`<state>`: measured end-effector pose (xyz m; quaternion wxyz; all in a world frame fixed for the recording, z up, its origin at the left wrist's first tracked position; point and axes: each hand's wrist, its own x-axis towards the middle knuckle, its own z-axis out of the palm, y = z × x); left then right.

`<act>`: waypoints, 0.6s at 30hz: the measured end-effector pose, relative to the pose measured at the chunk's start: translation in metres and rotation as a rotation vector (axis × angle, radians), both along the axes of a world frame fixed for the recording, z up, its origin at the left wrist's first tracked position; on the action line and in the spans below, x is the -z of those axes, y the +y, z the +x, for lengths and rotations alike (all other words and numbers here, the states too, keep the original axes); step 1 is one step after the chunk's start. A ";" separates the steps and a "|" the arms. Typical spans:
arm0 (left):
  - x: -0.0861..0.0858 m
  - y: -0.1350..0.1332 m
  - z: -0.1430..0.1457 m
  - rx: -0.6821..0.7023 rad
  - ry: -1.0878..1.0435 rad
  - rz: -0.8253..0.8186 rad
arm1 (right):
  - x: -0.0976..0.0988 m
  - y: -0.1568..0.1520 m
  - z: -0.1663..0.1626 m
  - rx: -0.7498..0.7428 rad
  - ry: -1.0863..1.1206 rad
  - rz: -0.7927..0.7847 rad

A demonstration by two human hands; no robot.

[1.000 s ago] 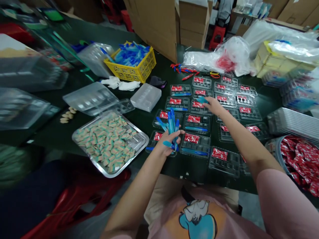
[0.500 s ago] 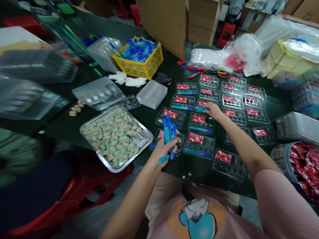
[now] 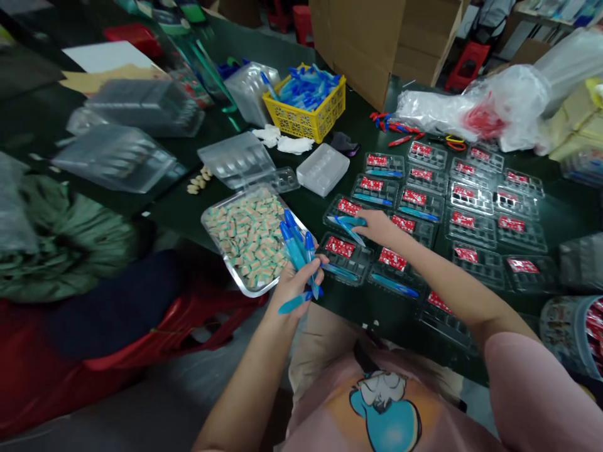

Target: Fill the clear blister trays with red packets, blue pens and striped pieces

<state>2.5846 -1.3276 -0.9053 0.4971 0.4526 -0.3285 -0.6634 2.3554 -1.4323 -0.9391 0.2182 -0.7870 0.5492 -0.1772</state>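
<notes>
My left hand (image 3: 296, 284) is closed round a bunch of blue pens (image 3: 296, 250), held upright over the table's near edge beside a metal tray of small striped erasers (image 3: 245, 235). My right hand (image 3: 378, 226) reaches across the rows of clear plastic trays (image 3: 471, 227) and pinches one blue pen (image 3: 351, 226) over a tray at the left of the rows (image 3: 346, 213). Most trays hold a red packet (image 3: 340, 246); several nearer the left also hold a blue pen.
A yellow basket of blue pens (image 3: 308, 103) stands at the back by cardboard boxes (image 3: 377, 44). Stacks of empty clear trays (image 3: 127, 154) lie at the left. A tub of red packets (image 3: 581, 326) sits at the right edge. Red stools stand below left.
My right hand has drawn back from the farther trays towards a nearer left one, a pen in its fingers. The view has swung left. My left hand keeps the bunch.
</notes>
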 end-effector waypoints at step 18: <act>-0.003 -0.030 -0.028 0.110 0.074 0.045 | -0.025 -0.053 -0.130 0.429 0.218 -0.131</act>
